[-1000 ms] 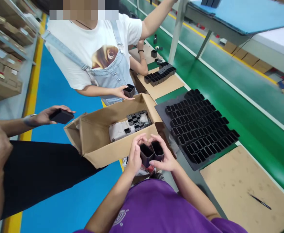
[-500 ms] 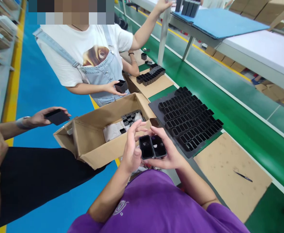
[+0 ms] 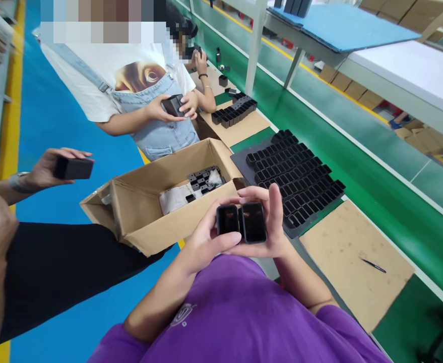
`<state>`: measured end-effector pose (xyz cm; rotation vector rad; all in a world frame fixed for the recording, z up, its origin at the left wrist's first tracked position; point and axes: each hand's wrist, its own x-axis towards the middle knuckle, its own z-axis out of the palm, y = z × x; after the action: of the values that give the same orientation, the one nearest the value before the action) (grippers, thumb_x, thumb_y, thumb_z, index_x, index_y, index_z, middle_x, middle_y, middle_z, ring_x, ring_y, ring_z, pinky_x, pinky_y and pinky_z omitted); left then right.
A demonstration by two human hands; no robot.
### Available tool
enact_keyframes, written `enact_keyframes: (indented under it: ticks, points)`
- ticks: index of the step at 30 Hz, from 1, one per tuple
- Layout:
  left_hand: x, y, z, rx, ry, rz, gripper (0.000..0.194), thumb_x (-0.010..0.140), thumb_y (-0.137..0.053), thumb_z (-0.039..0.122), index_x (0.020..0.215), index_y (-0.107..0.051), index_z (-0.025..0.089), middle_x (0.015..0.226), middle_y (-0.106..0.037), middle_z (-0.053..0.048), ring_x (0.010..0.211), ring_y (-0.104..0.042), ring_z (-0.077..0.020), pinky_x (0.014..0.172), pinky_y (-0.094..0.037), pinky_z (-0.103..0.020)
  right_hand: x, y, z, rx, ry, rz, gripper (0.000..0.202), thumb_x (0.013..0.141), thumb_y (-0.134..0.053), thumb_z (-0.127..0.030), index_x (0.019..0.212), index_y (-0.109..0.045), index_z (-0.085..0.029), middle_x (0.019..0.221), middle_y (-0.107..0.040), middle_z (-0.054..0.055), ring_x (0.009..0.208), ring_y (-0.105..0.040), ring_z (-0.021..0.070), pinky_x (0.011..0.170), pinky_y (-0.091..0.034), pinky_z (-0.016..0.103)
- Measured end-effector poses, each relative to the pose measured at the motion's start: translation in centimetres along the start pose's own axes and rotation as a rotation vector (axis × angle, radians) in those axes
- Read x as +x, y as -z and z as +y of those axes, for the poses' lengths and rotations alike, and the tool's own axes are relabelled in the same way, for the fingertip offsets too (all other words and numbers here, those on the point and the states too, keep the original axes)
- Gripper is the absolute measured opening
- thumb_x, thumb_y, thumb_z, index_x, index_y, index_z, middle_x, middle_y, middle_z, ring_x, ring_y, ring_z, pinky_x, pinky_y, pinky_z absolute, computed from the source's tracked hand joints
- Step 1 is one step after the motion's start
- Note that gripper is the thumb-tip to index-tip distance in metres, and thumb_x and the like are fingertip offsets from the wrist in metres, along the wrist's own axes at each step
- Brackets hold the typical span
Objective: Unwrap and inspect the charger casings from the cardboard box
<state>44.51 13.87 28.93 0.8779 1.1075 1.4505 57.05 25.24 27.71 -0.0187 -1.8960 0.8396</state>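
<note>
My left hand (image 3: 209, 234) is closed round a black open-topped plastic box (image 3: 221, 229), its thumb across the near rim. Beside it, my right hand (image 3: 272, 234) holds a matching black box (image 3: 254, 223) from behind and below, with one digit sticking up. Their two rounded-rectangular openings face me; whether they are joined as one piece I cannot tell. Just beyond my hands stands an open cardboard carton (image 3: 141, 194) with black plastic parts (image 3: 206, 179) and white wrapping (image 3: 176, 199) inside. Rows of similar black boxes (image 3: 297, 176) lie on a dark mat to the right.
Across the carton, a co-worker holds a black box (image 3: 174, 105); another person's hand at left holds one too (image 3: 79, 167). A cardboard sheet (image 3: 342, 262) bears a thin dark tool (image 3: 373, 265). More black boxes (image 3: 236, 110) stand farther along the green bench (image 3: 277, 98).
My left thumb has come over the near rim, and my right hand has shifted under and behind the boxes. The co-worker's raised arm has come down to the box, now in both hands.
</note>
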Motion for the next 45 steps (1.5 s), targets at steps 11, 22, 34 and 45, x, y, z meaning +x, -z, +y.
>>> enact_keyframes:
  ticks: [11,22,34,45]
  points:
    - [0.1,0.0,0.4,0.017,0.032,-0.018,0.052,0.082,-0.076,0.045,0.13,-0.06,0.032,0.118,-0.064,-0.004,0.11,-0.062,-0.0249,0.091,-0.054,-0.035,0.0,-0.2,0.2,0.018,-0.017,0.032,0.126,0.072,-0.085,-0.061,0.164,-0.001,-0.038,0.133,-0.047,0.012,0.107,-0.061,0.028,0.079,-0.061,0.044]
    - [0.5,-0.5,0.7,0.046,-0.002,-0.028,0.052,0.083,-0.075,0.046,0.13,-0.06,0.032,0.125,-0.064,-0.004,0.113,-0.062,-0.0257,0.091,-0.053,-0.034,-0.5,-0.2,0.8,-0.003,-0.082,0.031,0.145,0.056,-0.094,-0.061,0.16,0.006,-0.043,0.142,-0.045,0.011,0.114,-0.061,0.0316,0.083,-0.061,0.048]
    - [1.1,-1.7,1.8,0.001,0.037,-0.018,0.054,0.078,-0.082,0.04,0.126,-0.059,0.028,0.126,-0.07,-0.006,0.116,-0.068,-0.0304,0.093,-0.058,-0.04,-1.0,0.6,0.8,-0.1,-0.063,-0.001,0.137,0.065,-0.087,-0.066,0.159,0.009,-0.047,0.144,-0.045,0.011,0.115,-0.061,0.0324,0.082,-0.062,0.05]
    - [0.8,-1.7,0.9,-0.034,0.051,0.014,0.05,0.08,-0.081,0.041,0.125,-0.062,0.029,0.122,-0.067,-0.005,0.107,-0.066,-0.0242,0.083,-0.059,-0.031,-2.3,2.0,1.0,0.137,-0.119,0.048,0.114,0.072,-0.084,-0.055,0.161,-0.015,-0.038,0.148,-0.047,0.01,0.124,-0.059,0.0321,0.096,-0.059,0.052]
